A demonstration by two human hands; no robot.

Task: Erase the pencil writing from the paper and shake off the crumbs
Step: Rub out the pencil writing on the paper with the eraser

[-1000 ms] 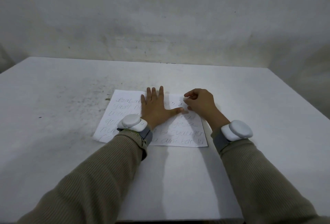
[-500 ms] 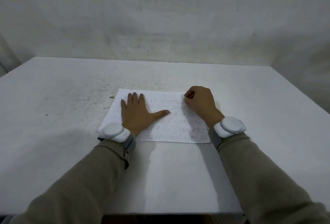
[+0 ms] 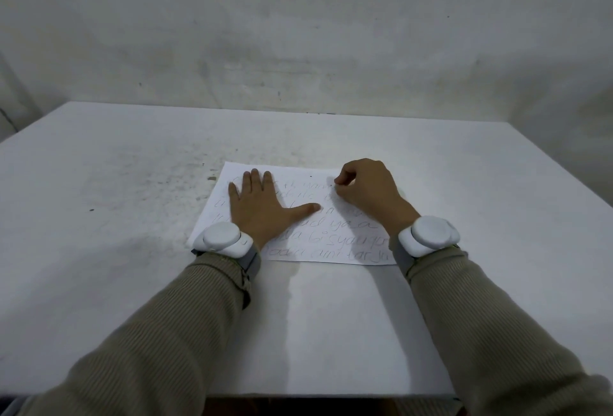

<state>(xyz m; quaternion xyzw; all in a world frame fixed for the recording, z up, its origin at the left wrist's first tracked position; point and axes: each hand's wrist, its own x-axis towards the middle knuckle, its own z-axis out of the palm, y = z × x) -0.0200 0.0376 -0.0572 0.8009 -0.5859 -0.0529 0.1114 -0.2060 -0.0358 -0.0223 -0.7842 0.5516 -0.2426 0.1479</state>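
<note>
over the last second the left hand (image 3: 262, 206) has slid from the middle of the paper (image 3: 335, 245) to its left half, and it has hardly shifted in the last half second. it lies flat with the fingers straight, the thumb spread towards the centre and the palm pressing the sheet onto the worktop (image 3: 132, 190). the right hand (image 3: 368, 190) has edged from the upper middle of the sheet towards its top right corner. its fingers are curled, with thumb and forefinger pinched at the tips and set against the top lines of writing. i take it they pinch an eraser, but whatever sits between them is too small for me to make out.

the paper lies flat near the front of the worktop, its near corners partly hidden by the two white wrist units (image 3: 222, 238).

as i read it, the hold has been re-set. the wider gap between the hands leaves an open span of page for rubbing. the top lines look fainter than the bottom ones, which are dark and whole, so i judge the erasing barely begun and the shake-off a long way ahead. i can see no crumbs on the sheet, only dark specks (image 3: 199, 183) on the worktop to its left. rubbing near the unpinned right edge could buckle the page.
</note>
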